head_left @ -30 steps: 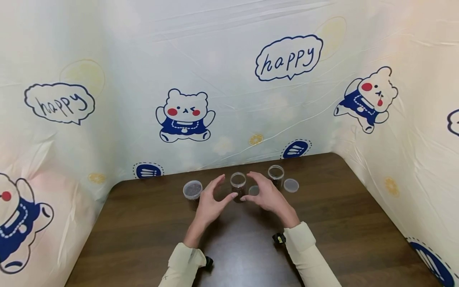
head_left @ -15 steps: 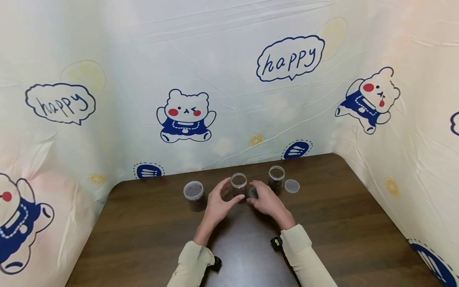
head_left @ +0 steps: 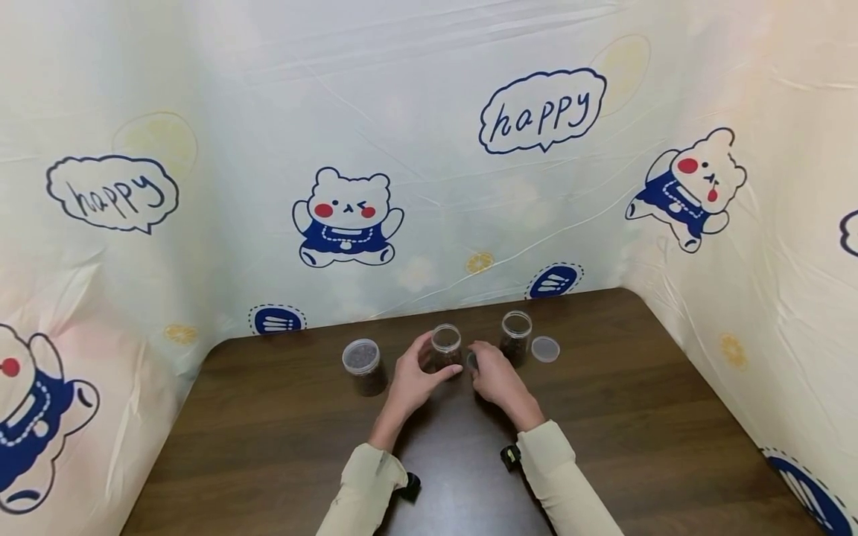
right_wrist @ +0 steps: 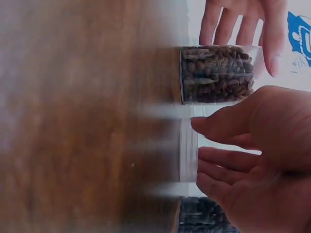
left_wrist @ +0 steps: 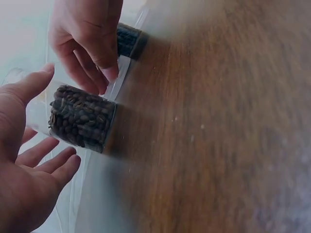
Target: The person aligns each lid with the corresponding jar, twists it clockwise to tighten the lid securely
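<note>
A clear, lidless jar of coffee beans [head_left: 445,357] stands upright at the middle back of the table. My left hand [head_left: 413,380] arches loosely around it, thumb in front and fingers on its left; a gap shows between palm and jar. In the left wrist view the jar of beans [left_wrist: 80,119] lies between thumb and fingers. Just right of it, my right hand [head_left: 499,376] grips a flat translucent lid [head_left: 472,362] low at the tabletop. The right wrist view has thumb and fingertips at the edge of this lid [right_wrist: 188,150]; the hand hides much of it from above.
A lidded jar with dark contents [head_left: 364,366] stands to the left. Behind the right hand is another lidless jar [head_left: 515,339], with a loose lid [head_left: 546,348] lying beside it. A printed curtain [head_left: 429,223] borders the back of the brown table [head_left: 643,402].
My left hand has moved right, closer around the middle jar. My right hand has come down from beside the jar onto the lid, its fingers drawing together there.
</note>
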`<state>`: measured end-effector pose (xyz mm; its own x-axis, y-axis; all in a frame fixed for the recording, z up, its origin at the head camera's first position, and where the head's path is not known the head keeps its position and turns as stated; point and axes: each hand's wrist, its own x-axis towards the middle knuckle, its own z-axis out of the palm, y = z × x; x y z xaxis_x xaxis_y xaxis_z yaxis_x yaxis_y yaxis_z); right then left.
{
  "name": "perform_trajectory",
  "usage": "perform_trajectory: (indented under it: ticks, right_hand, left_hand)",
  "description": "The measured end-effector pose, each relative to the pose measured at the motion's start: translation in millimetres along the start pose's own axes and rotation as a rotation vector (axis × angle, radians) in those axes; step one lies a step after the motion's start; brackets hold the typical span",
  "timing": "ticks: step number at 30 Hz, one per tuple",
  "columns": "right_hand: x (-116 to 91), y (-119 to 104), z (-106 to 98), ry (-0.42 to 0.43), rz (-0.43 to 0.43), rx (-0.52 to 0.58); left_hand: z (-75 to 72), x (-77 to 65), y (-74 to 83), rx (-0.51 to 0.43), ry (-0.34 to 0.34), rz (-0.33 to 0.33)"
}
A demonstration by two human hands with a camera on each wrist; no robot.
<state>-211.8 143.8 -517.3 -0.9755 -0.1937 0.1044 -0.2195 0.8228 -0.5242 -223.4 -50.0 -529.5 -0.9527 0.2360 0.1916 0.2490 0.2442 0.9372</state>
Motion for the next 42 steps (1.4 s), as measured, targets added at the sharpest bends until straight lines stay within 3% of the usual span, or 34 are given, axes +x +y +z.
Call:
perform_trajectory:
  ticks: [9,15,25,42]
  right_hand:
    - [1.1,1.4,0.2,0.024,-0.035,-0.046]
    - [2.8,1.3,-0.1,0.047,-0.037,-0.06]
    - [2.5,0.1,-2.0,0.016,-0.01,-0.063]
    - [-4.4,-18.7,-26.3,-0.042,-0.01,-0.046]
  left_hand:
    - [3.5,2.5,-2.6,0.03,0.009,0.003]
    - [5.1,4.1,-3.9,-0.002,0.01,0.005]
    - [6.2,5.9,-2.5,0.006,0.022,-0.002]
    - [-7.5,-4.5,27.9,0.047,0.024,0.019]
